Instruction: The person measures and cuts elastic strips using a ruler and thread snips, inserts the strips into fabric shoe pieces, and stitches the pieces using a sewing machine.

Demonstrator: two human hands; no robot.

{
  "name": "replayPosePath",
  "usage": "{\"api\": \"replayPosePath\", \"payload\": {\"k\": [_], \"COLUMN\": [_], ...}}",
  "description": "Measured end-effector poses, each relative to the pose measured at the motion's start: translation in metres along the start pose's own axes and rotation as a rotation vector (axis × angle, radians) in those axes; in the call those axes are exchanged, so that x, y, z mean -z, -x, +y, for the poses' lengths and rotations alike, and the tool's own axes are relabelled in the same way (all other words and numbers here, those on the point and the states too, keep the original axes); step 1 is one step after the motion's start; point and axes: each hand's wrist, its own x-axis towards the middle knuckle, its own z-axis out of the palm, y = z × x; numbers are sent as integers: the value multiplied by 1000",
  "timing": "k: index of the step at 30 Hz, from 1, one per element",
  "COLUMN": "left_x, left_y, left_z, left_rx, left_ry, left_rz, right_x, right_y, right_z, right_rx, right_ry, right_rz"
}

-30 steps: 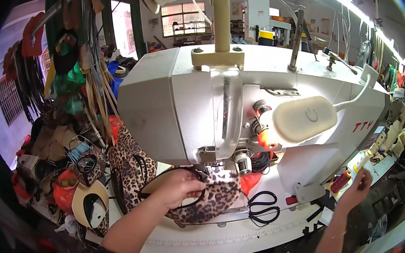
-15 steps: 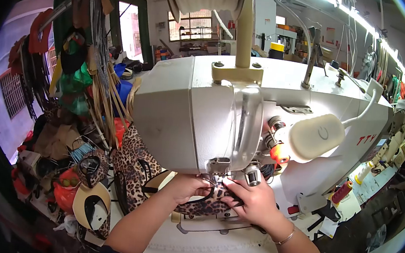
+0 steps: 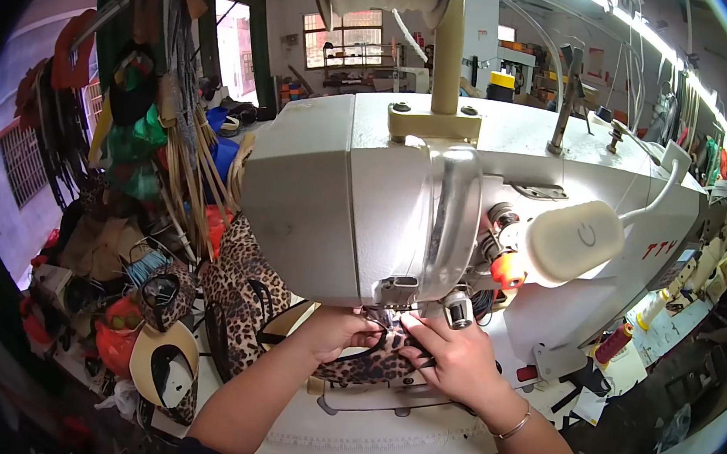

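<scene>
A leopard-print fabric piece (image 3: 367,370) with dark edging lies curved under the head of a white sewing machine (image 3: 305,195). My left hand (image 3: 337,334) pinches its edge just left of the needle area, fingers closed. To the right of the needle, my right hand (image 3: 456,356) grips the same piece, with its thumb and fingers on the print and dark edging. The machine head partly hides both hands' fingertips and the stitching point. More leopard-print fabric (image 3: 236,320) with black straps hangs together at the left of the machine.
A white lamp (image 3: 577,234) and an orange knob (image 3: 508,272) sit on the machine's front. Leopard-and-beige visor-like pieces (image 3: 160,356) and a red bag (image 3: 115,339) are piled at left. A dark red thread spool (image 3: 614,343) stands on the right.
The camera view has shifted slightly, moving the machine a little to the right in the picture. The fabric by my right hand shows a little less of its right end. Both hands keep their hold.
</scene>
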Motion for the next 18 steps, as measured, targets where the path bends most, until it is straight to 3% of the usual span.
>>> {"api": "replayPosePath", "payload": {"k": [10,14,16,18], "left_x": [2,4,6,5], "left_y": [-4,-10,-10,-9], "left_z": [-1,-4,-3,-1], "left_rx": [10,17,23,32], "left_ry": [-24,-46,-74,-68], "left_rz": [35,49,39,36], "right_x": [23,47,54,56], "right_y": [13,74,107,134], "right_z": [-5,27,46,59], "right_rx": [-102,-401,-665,-712], "right_ry": [-33,239,338,392], "right_rz": [49,319,291,245]}}
